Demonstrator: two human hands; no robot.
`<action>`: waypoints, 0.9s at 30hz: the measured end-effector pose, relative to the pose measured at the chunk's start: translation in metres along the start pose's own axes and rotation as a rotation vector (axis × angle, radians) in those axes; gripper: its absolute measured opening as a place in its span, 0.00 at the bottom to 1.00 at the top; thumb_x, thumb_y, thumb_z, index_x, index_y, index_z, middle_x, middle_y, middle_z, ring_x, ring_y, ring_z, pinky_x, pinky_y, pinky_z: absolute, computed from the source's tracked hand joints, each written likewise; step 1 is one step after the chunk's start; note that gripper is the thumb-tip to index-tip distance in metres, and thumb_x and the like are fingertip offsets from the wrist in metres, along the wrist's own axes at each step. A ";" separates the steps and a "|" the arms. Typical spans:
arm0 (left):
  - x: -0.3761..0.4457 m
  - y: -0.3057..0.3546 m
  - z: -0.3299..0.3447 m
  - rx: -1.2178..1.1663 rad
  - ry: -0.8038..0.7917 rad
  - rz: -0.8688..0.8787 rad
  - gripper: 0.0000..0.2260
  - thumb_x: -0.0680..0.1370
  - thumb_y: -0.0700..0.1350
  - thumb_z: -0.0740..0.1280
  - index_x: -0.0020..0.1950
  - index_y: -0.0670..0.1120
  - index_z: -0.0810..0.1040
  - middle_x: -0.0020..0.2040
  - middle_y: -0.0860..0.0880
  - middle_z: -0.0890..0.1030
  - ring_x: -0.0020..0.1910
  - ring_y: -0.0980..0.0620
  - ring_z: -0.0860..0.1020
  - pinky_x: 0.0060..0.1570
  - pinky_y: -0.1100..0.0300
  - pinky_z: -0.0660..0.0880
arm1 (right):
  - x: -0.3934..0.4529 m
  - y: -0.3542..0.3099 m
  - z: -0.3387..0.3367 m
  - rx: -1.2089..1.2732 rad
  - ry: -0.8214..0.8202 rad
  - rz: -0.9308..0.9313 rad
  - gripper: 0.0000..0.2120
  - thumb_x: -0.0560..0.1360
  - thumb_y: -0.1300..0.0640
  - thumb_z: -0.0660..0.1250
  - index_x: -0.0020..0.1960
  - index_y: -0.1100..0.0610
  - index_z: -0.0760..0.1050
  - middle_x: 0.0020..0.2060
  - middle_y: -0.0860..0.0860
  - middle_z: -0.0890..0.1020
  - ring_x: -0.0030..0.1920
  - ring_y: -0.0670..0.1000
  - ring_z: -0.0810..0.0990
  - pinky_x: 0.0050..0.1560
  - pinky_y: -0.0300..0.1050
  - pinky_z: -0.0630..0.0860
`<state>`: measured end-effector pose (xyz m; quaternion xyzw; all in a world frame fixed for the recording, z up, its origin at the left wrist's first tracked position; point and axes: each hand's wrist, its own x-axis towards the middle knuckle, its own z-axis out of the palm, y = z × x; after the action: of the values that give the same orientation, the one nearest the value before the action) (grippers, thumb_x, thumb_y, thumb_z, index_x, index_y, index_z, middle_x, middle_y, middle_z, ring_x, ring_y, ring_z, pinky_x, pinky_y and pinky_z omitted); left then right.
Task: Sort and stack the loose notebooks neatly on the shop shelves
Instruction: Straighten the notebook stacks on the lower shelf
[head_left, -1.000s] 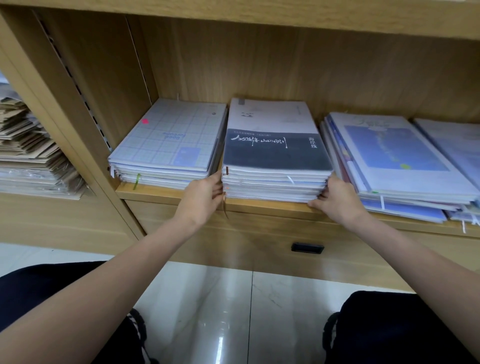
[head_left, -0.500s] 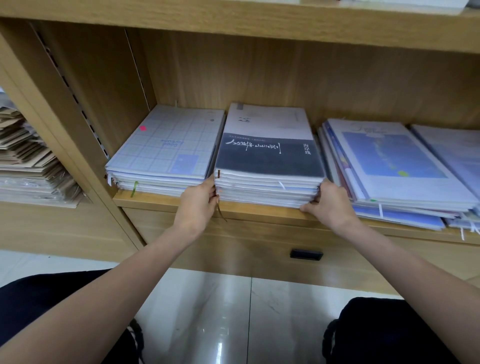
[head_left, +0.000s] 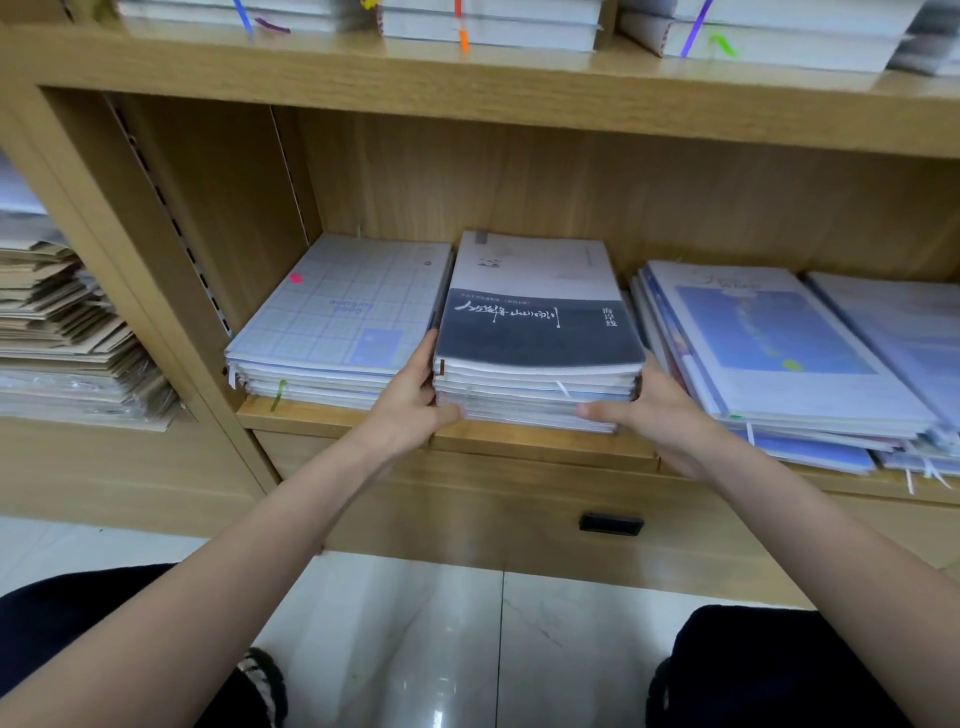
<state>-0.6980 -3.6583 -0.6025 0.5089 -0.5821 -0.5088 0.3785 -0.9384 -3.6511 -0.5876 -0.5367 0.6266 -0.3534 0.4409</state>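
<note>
Two hands on one stack at centre frame. Wooden shelf unit (head_left: 519, 447) filling the upper two thirds; tiled floor along the bottom edge.

Largest holdings, lower shelf: blue-cover stacks (head_left: 789, 353) at right of frame, fanned and uneven at the front edges; grid-cover stack (head_left: 337, 322) at centre left, squared, pink dot on the top cover, green tab hanging at the front. Brown paper pile (head_left: 62, 332) at far left, in the neighbouring bay. More stacks with coloured ribbons on the upper shelf (head_left: 488, 78), top of frame, blurred.

Dark-banded notebook stack (head_left: 535, 332) at centre, between the grid-cover and blue-cover stacks, resting on the shelf board, front edge at the lip.

Left hand (head_left: 410, 405): grasping the stack's left front corner, fingers reaching up the left side in the gap beside the grid-cover stack, thumb curled across the lower front edge.

Right hand (head_left: 660, 410): grasping the right front corner, thumb laid along the lower front edge, fingers hidden round the right side.

Black handle (head_left: 612, 523) on the panel below the shelf, centre right.
</note>
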 end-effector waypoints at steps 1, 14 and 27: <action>0.000 0.001 0.000 -0.013 0.001 -0.005 0.40 0.74 0.27 0.64 0.77 0.52 0.50 0.68 0.51 0.70 0.63 0.53 0.73 0.55 0.65 0.74 | -0.001 -0.001 0.000 0.066 0.012 -0.010 0.44 0.65 0.64 0.76 0.73 0.50 0.56 0.59 0.44 0.74 0.63 0.50 0.72 0.66 0.58 0.69; 0.006 0.008 -0.008 0.239 0.046 0.029 0.33 0.76 0.28 0.61 0.76 0.49 0.54 0.66 0.48 0.73 0.62 0.50 0.74 0.63 0.59 0.71 | -0.001 -0.004 0.001 -0.228 0.064 -0.139 0.44 0.71 0.61 0.72 0.77 0.50 0.47 0.69 0.50 0.68 0.69 0.53 0.67 0.69 0.46 0.64; 0.010 0.014 -0.009 0.421 0.128 0.068 0.27 0.77 0.32 0.62 0.74 0.45 0.61 0.64 0.46 0.76 0.63 0.50 0.74 0.63 0.61 0.69 | -0.001 -0.008 -0.001 -0.506 0.153 -0.185 0.41 0.71 0.55 0.72 0.76 0.53 0.53 0.62 0.59 0.75 0.60 0.60 0.74 0.54 0.41 0.69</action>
<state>-0.6944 -3.6700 -0.5878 0.5880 -0.6670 -0.3297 0.3172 -0.9365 -3.6520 -0.5792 -0.6562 0.6750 -0.2640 0.2101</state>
